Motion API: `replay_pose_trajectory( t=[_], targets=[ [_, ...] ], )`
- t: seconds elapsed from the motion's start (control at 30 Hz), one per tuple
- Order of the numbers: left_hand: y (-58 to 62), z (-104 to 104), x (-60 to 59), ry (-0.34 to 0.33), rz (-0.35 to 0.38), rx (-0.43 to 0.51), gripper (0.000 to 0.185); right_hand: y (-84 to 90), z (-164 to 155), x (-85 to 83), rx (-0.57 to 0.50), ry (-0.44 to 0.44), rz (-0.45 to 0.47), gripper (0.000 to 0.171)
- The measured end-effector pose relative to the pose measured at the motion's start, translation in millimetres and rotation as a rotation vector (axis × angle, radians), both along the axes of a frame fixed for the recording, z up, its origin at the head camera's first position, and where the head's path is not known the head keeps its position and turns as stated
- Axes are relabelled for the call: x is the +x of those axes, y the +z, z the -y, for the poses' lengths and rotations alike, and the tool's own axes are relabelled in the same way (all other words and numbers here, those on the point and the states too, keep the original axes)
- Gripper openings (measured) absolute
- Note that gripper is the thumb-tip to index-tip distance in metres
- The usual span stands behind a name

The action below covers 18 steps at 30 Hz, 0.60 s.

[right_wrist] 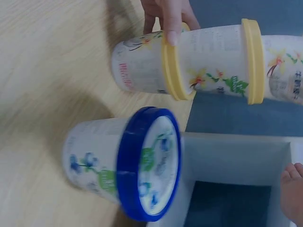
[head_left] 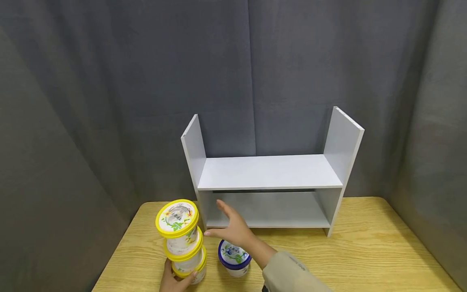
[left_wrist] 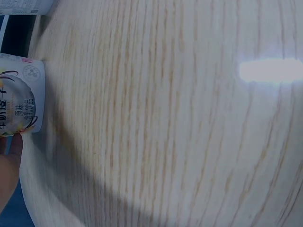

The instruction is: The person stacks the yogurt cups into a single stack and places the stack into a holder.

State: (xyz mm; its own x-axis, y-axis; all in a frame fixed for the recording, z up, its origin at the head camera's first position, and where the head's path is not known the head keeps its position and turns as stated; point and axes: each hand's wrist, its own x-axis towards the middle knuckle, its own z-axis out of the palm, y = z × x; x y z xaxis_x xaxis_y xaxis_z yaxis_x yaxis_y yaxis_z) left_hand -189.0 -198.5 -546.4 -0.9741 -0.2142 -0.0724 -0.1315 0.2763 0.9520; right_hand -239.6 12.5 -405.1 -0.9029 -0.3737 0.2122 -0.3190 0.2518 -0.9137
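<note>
Three yellow-lidded tubs (head_left: 179,239) stand stacked at the table's front left. My left hand (head_left: 172,280) grips the bottom tub of the stack from the near side; in the right wrist view its fingers (right_wrist: 171,21) curl over that tub's yellow lid (right_wrist: 173,66). The left wrist view shows the tub's side (left_wrist: 21,99) and part of a finger (left_wrist: 8,165). A blue-lidded tub (head_left: 234,257) stands just right of the stack, also seen as the blue-lidded tub (right_wrist: 128,165). My right hand (head_left: 223,222) hovers open above it, fingers spread, in front of the shelf's lower left corner.
A grey two-level shelf unit (head_left: 270,174) stands at the back of the wooden table (head_left: 365,251), both levels bare. Dark grey curtains close in behind and on both sides. The table's right half is bare wood.
</note>
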Motion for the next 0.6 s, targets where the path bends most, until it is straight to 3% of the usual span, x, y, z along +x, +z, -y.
replay_pose_trajectory(
  t=[0.3, 0.6],
  targets=[
    [5.0, 2, 1.8, -0.037, 0.018, -0.014, 0.097, -22.5, -22, 5.4, -0.018, -0.019, 0.021, 0.087],
    [-2.8, 4, -1.4, -0.032, 0.022, 0.014, 0.100, -44.5, -34, 10.5, -0.001, -0.077, 0.045, 0.086]
  ],
)
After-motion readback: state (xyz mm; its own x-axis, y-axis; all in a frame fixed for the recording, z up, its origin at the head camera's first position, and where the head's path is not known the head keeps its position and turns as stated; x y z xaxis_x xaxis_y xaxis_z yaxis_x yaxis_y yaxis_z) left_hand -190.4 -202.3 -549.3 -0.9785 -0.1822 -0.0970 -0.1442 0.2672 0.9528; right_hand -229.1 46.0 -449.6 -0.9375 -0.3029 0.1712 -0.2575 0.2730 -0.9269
